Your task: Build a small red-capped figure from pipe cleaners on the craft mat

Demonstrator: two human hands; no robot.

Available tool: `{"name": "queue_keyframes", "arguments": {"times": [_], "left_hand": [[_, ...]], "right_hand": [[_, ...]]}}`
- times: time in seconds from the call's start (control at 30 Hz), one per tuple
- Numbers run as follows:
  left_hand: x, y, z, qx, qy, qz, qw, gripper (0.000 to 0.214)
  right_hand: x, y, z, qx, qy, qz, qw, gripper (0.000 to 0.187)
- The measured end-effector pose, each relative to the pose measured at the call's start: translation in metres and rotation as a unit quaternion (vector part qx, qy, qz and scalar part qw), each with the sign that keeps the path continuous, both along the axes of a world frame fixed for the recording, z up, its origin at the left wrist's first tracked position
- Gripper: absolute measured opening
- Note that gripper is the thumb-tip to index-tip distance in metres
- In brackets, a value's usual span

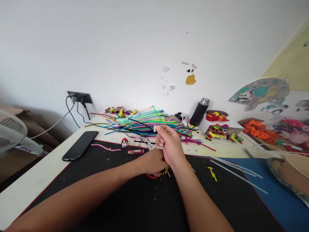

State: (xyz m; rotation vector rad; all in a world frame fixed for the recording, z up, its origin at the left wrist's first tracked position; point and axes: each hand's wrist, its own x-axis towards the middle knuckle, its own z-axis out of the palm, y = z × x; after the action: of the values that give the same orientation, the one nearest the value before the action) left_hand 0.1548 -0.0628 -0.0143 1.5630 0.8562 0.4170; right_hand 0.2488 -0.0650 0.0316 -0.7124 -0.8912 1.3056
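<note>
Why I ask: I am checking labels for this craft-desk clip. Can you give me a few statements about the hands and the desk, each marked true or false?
1. The right hand is raised above the left hand and pinches a white strand. True.
2. The phone lies to the right of both hands. False: it lies to their left, at the edge of the black mat.
3. The black flask stands near the wall, right of the pile of coloured sticks. True.
4. The fan is at the right edge of the view. False: it is at the left edge.
</note>
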Motion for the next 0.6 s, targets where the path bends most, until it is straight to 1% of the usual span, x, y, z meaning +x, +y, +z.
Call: {"name": "queue_keyframes", "arguments": {"times": [0.03, 0.07, 0.17, 0.23, 0.3, 0.37, 0.4, 0.43, 0.5, 0.6], "left_hand": [[-0.007, -0.004, 0.006, 0.019, 0.053, -0.014, 0.998, 0.017], [-0.016, -0.007, 0.012, 0.033, 0.08, -0.014, 0.996, 0.023], [-0.054, -0.008, 0.021, 0.086, 0.07, 0.033, 0.993, 0.043], [-0.088, -0.001, 0.02, 0.149, 0.075, 0.09, 0.982, 0.046], [-0.125, 0.012, 0.015, 0.211, 0.097, 0.192, 0.954, 0.049], [-0.159, 0.026, 0.008, 0.236, 0.163, 0.254, 0.924, 0.058], [-0.172, 0.033, 0.004, 0.236, 0.208, 0.273, 0.909, 0.064], [-0.182, 0.039, 0.0, 0.234, 0.24, 0.277, 0.9, 0.069], [-0.192, 0.046, -0.007, 0.235, 0.271, 0.268, 0.894, 0.071], [-0.19, 0.05, -0.016, 0.244, 0.291, 0.238, 0.894, 0.069]], "right_hand": [[0.0, 0.0, 0.0, -0.001, 0.0, 0.001, 1.0, 0.028], [0.0, 0.001, 0.0, -0.001, -0.001, 0.002, 1.0, 0.028], [0.0, 0.001, 0.0, 0.0, -0.009, 0.004, 1.0, 0.028], [0.0, 0.001, 0.0, -0.002, -0.01, 0.002, 1.0, 0.028], [-0.001, 0.001, -0.001, -0.006, -0.009, 0.003, 1.0, 0.029], [-0.002, 0.0, -0.002, -0.01, -0.013, 0.007, 1.0, 0.029], [-0.003, 0.0, -0.003, -0.012, -0.017, 0.01, 1.0, 0.029], [-0.004, 0.0, -0.004, -0.014, -0.021, 0.013, 1.0, 0.029], [-0.006, 0.0, -0.006, -0.018, -0.028, 0.016, 0.999, 0.028], [-0.008, 0.001, -0.009, -0.028, -0.031, 0.015, 0.999, 0.029]]}}
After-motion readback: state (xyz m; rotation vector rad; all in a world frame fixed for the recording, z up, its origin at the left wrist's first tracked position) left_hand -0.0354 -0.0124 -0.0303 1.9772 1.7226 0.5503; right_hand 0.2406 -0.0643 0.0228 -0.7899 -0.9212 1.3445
